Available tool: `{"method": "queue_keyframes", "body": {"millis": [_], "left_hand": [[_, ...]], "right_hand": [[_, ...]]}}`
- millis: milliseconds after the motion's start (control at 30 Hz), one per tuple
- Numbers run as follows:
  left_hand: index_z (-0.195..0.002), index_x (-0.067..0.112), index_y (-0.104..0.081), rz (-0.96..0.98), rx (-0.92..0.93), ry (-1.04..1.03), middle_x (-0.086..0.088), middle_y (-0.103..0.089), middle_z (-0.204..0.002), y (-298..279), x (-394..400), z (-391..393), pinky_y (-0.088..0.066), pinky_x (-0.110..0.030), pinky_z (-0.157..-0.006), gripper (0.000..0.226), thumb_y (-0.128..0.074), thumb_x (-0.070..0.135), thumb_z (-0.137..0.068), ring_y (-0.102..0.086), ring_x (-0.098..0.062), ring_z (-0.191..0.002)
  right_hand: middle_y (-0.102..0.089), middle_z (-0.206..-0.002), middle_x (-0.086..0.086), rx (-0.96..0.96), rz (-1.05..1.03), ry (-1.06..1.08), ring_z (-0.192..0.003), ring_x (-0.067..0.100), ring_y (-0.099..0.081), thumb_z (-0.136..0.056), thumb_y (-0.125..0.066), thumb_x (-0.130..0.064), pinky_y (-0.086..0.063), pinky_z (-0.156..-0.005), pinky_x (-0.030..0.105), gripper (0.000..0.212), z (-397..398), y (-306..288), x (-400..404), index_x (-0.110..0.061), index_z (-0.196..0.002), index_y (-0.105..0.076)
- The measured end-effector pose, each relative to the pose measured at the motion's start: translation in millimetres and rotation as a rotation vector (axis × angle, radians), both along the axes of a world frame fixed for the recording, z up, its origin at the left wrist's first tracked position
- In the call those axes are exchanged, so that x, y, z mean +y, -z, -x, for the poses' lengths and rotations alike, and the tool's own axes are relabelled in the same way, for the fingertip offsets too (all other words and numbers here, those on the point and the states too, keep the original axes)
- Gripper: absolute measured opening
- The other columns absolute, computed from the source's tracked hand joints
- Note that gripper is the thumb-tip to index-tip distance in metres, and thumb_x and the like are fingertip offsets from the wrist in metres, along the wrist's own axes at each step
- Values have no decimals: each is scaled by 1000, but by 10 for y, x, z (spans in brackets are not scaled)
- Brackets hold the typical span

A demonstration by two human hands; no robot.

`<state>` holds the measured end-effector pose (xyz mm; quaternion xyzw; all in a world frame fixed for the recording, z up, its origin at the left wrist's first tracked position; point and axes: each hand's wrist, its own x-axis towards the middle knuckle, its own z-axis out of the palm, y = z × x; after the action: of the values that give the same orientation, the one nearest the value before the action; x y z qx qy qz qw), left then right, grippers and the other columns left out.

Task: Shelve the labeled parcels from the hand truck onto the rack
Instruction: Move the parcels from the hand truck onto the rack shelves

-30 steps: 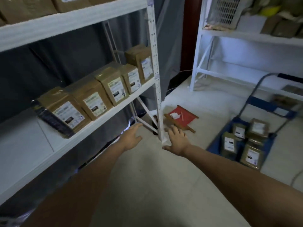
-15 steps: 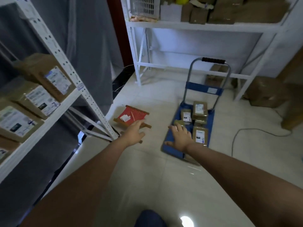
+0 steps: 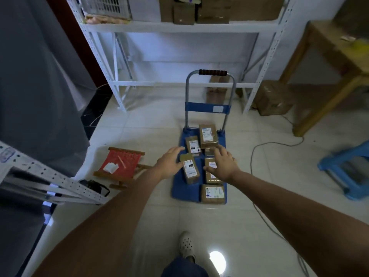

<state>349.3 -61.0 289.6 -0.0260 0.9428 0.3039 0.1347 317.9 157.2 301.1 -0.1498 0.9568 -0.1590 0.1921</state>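
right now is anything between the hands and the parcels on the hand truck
Nothing visible. The left hand and right hand hover open on either side of the middle parcel on the hand truck.

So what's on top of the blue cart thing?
Brown parcels with white labels lie on the blue hand truck; I count about five. The right hand covers part of one, and the left hand reaches beside another, so more could hide underneath.

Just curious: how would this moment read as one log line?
phase: reaching | left hand: open, at parcel | right hand: open, over parcels | hand truck: still loaded
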Motion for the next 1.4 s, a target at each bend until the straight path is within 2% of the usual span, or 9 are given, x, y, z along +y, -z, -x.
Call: {"method": "queue_keyframes", "body": {"millis": [400, 633, 800, 867, 1033, 1100, 1167, 1300, 1400], "left_hand": [[-149, 21, -33, 8, -58, 138, -2, -32, -155, 363, 140, 1265, -37, -43, -109, 55, -53, 24, -98, -39, -23, -136], [-146, 17, -36, -38, -75, 107, -5, -38, -150, 647, 498, 1457, -42, -41, -103, 54, -56, 19, -96, -48, -27, -127], [-146, 21, -36, -89, -148, 2, -5, -42, -144, 1016, 823, 1335, -39, -31, -100, 55, -57, 17, -96, -46, -23, -128], [-146, 25, -33, -100, -197, -23, -3, -42, -144, 1210, 972, 1282, -41, -33, -99, 56, -57, 21, -96, -48, -24, -126], [-146, 21, -34, -132, -266, -40, -8, -45, -143, 1662, 1340, 1131, -42, -38, -103, 54, -56, 21, -97, -49, -22, -122], [-147, 20, -33, -118, -289, -12, -6, -41, -147, 1883, 1408, 1081, -38, -37, -107, 54, -55, 21, -98, -44, -22, -129], [-147, 17, -33, -111, -295, 17, -5, -36, -152, 2191, 1421, 1043, -33, -36, -112, 54, -55, 21, -98, -37, -23, -137], [-147, 19, -33, -95, -321, 5, -5, -33, -154, 2908, 1368, 939, -30, -42, -115, 54, -55, 26, -98, -34, -22, -139], [-148, 18, -32, -93, -330, -14, -5, -30, -156, 3476, 1320, 912, -28, -40, -117, 56, -56, 24, -97, -32, -20, -141]], "right_hand": [[-16, -159, 6, -41, 55, 189, -142, 31, -26, -91, -61, -49, -28, -113, 47, 73, 938, 315, 246, -19, -149, -28], [-19, -159, 9, -82, 84, 212, -142, 33, -28, -92, -60, -48, -30, -114, 49, 73, 1261, 579, 663, -18, -150, -28], [-20, -158, 9, -129, 67, 167, -140, 33, -31, -92, -59, -49, -31, -113, 48, 72, 1265, 901, 1048, -17, -150, -29], [-21, -157, 8, -147, 56, 148, -139, 33, -33, -92, -58, -49, -32, -113, 47, 72, 1234, 1069, 1202, -17, -149, -29], [-22, -157, 8, -194, 57, 153, -139, 33, -33, -92, -59, -49, -30, -111, 46, 72, 1101, 1554, 1478, -18, -150, -29], [-22, -157, 8, -199, 60, 159, -138, 33, -34, -92, -58, -51, -30, -110, 47, 73, 1063, 1803, 1524, -18, -150, -28], [-22, -157, 8, -208, 60, 170, -137, 34, -35, -92, -58, -50, -32, -110, 46, 72, 1030, 2117, 1543, -19, -150, -28], [-22, -156, 8, -241, 65, 195, -136, 34, -37, -93, -59, -48, -34, -109, 47, 71, 973, 2873, 1541, -18, -149, -29], [-24, -156, 7, -252, 85, 226, -135, 33, -38, -92, -60, -47, -36, -109, 47, 70, 1012, 3459, 1522, -17, -149, -30]]}}
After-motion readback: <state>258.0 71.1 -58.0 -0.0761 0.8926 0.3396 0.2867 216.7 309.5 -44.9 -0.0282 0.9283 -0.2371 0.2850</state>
